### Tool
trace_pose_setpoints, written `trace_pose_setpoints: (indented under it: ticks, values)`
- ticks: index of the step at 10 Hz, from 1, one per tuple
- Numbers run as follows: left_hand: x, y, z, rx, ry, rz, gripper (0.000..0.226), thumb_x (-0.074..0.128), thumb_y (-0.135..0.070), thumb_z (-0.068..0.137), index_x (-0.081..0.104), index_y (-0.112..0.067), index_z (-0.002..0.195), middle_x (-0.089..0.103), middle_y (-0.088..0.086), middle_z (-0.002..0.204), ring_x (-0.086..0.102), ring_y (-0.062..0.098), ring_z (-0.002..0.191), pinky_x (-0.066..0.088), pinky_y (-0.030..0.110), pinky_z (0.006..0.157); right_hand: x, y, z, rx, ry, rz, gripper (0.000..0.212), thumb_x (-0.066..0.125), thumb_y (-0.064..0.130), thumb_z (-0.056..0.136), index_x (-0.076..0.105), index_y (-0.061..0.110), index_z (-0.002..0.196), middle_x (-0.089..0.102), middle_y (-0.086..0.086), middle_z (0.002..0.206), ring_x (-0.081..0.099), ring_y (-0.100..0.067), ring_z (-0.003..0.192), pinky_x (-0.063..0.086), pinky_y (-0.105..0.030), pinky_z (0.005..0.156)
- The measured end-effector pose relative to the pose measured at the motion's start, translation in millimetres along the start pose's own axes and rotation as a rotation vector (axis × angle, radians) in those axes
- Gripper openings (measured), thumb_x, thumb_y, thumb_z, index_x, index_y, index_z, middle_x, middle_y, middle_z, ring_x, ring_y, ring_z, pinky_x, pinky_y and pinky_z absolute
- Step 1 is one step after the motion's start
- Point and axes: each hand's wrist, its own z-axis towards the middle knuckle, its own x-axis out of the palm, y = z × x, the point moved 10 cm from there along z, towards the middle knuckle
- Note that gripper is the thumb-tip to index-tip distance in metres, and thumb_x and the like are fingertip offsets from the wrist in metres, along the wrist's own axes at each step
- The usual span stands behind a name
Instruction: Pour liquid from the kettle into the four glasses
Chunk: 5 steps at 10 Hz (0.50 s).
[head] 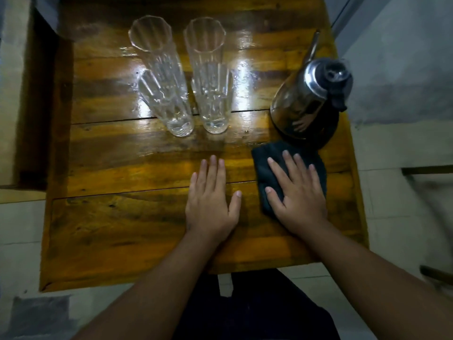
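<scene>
Several tall clear ribbed glasses stand in two rows on the wooden table (122,217): far left glass (150,35), far right glass (204,35), near left glass (166,106), near right glass (213,104). All look empty. A shiny metal kettle (308,99) with a thin spout and dark lid stands at the right, spout pointing away. My left hand (212,197) lies flat on the wood, fingers apart, holding nothing. My right hand (297,192) rests flat on a dark cloth (267,158) just in front of the kettle.
The table's right edge runs close beside the kettle, and its near edge lies below my forearms. A tiled floor surrounds the table. A dark opening or shelf sits at the left.
</scene>
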Motion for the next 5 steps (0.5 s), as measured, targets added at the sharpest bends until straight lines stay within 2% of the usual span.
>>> trace_pose_setpoints:
  ticks: [1,4,5]
  values:
    - [9,-10,5,-0.024,0.007,0.038,0.078,0.025,-0.058,0.097,-0.003,-0.018,0.158,-0.009,0.001,0.167,-0.014,0.017,0.152,-0.007,0.038,0.122,-8,-31,-2,0.033,0.006,0.015,0.068,0.035,0.054,0.1,0.022,0.034,0.164,0.014,-0.006,0.175,0.009,-0.027,0.16,0.0,-0.048,0.126]
    - [-3,-11,8,-0.039,0.014,0.107,0.079,0.026,-0.058,0.097,-0.003,-0.018,0.158,-0.007,0.002,0.167,-0.011,0.018,0.153,-0.008,0.037,0.121,-20,-29,0,0.015,0.021,0.077,0.068,0.034,0.052,0.1,0.026,0.03,0.164,0.018,-0.007,0.174,0.01,-0.026,0.16,0.0,-0.047,0.127]
    - [-37,-27,-3,-0.021,-0.054,0.019,0.077,0.027,-0.057,0.096,0.005,-0.018,0.158,0.002,0.001,0.168,-0.009,0.015,0.153,-0.011,0.033,0.12,-57,0,-19,-0.086,-0.063,0.287,0.06,0.043,0.046,0.1,0.047,0.023,0.155,0.042,-0.003,0.164,0.029,-0.021,0.154,0.018,-0.052,0.125]
